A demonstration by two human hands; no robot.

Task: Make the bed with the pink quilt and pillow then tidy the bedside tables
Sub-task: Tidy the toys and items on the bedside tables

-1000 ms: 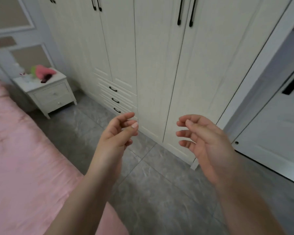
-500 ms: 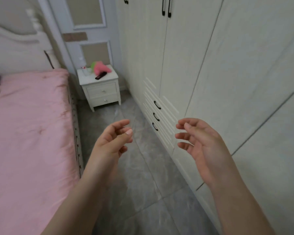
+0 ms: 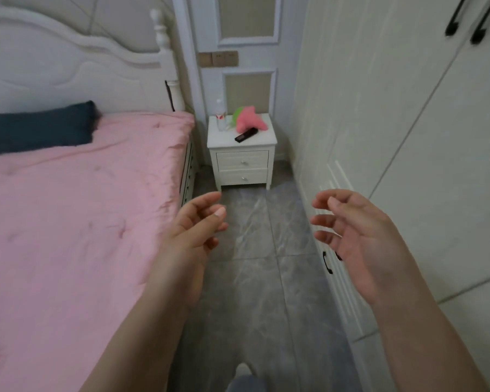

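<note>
Left hand: left hand (image 3: pixel 194 224) raised over the floor beside the bed edge, fingers (image 3: pixel 209 197) loosely curled and apart, holding nothing.
Right hand: right hand (image 3: pixel 359 236) raised near the wardrobe, fingers (image 3: pixel 327 222) spread and half bent, empty.
Floor: grey marbled tile floor (image 3: pixel 255 278) forms a narrow aisle between bed and wardrobe.
Wardrobe: one cream wardrobe (image 3: pixel 407 137) along the right side, black handles on its doors and low drawers.
Bed: one pink quilt (image 3: pixel 68 207) lies spread flat over the mattress on the left, reaching the white headboard (image 3: pixel 68 66).
Pillow: one dark blue pillow (image 3: pixel 40 128) rests on the quilt at the head end.
Bedside table: one white bedside table (image 3: pixel 242 162) with two drawers stands at the aisle's far end, just beside the bed.
Tabletop: one clear bottle (image 3: pixel 220 114), one pink and green plush toy (image 3: pixel 248 118) and one black remote (image 3: pixel 246 134) sit on it, the remote touching the toy.
</note>
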